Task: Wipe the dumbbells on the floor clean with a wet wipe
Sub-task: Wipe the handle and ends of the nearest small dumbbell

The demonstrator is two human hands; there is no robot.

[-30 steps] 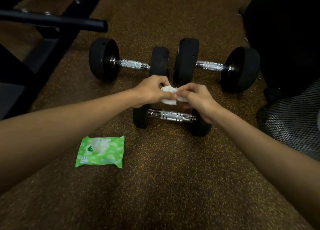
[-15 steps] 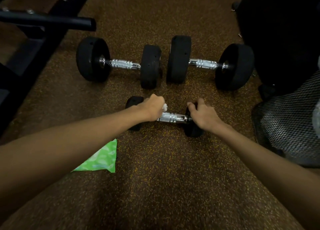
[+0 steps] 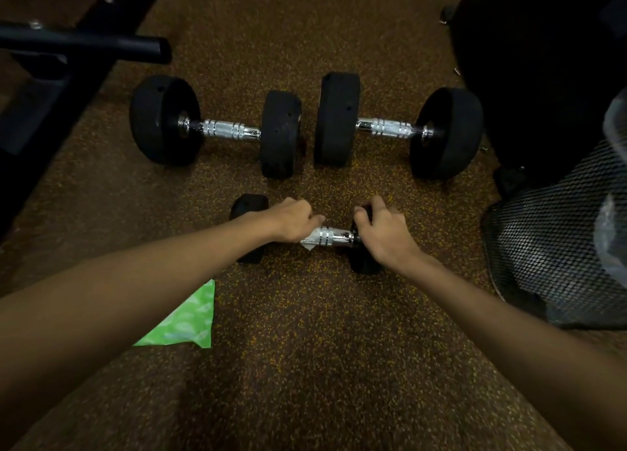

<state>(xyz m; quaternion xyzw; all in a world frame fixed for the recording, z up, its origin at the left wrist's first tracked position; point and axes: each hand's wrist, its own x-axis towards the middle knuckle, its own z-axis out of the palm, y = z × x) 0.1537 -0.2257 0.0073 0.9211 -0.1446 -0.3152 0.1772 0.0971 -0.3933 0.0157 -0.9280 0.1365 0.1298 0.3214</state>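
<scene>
On the floor nearest the person, the small dumbbell [image 3: 334, 236] is getting its chrome handle rubbed: the left hand [image 3: 294, 221] is clenching the wet wipe [image 3: 312, 239] around it while the right hand [image 3: 381, 233] is gripping the right-end weight. Beyond it, the two big dumbbells [image 3: 217, 129] [image 3: 397, 128] are lying untouched, so most of the job looks to be waiting.

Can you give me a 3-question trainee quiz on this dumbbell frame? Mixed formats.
1. True or false: the left hand holds the wet wipe on the small dumbbell handle.
2. Which part does the right hand steady? A) the handle B) the right weight head C) the wipe pack
3. Fill in: ___ dumbbells lie on the floor.

Key: 1 true; 2 B; 3 three.
</scene>
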